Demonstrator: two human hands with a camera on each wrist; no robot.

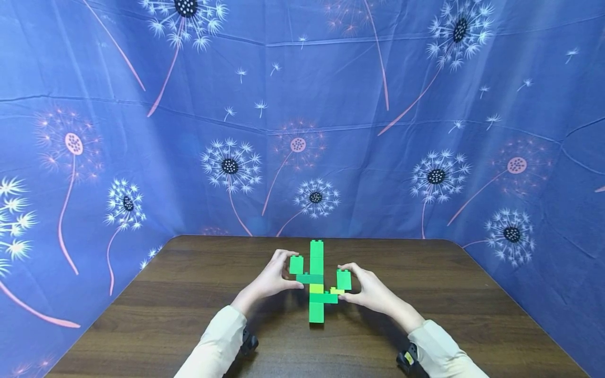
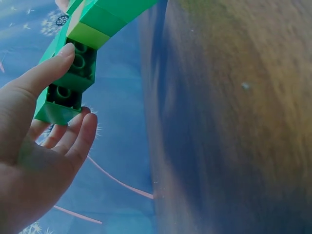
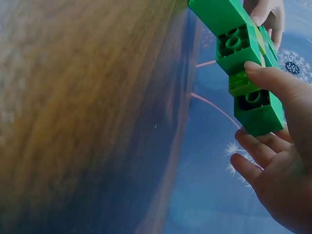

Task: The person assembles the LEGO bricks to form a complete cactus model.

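Note:
A building-block model [image 1: 316,265], shaped like a cactus, stands upright between both hands in the head view. It has a tall green column with a yellow-green block in it and an arm on each side. My left hand [image 1: 275,274] pinches the left arm, thumb below and fingers at the upper green block [image 1: 296,264]. My right hand [image 1: 371,289] pinches the lower right arm, thumb beneath the small yellow-green block [image 1: 337,291] and fingers at the green block [image 1: 344,279]. In the wrist views the hollow undersides of the arm blocks [image 2: 80,66] show. Whether the column's foot touches the table I cannot tell.
The brown wooden table [image 1: 156,315] lies under the hands. Behind and at the sides hangs a blue cloth [image 1: 359,173] printed with dandelions. Dark devices [image 1: 249,341] are worn at both wrists, below pale sleeves [image 1: 212,341].

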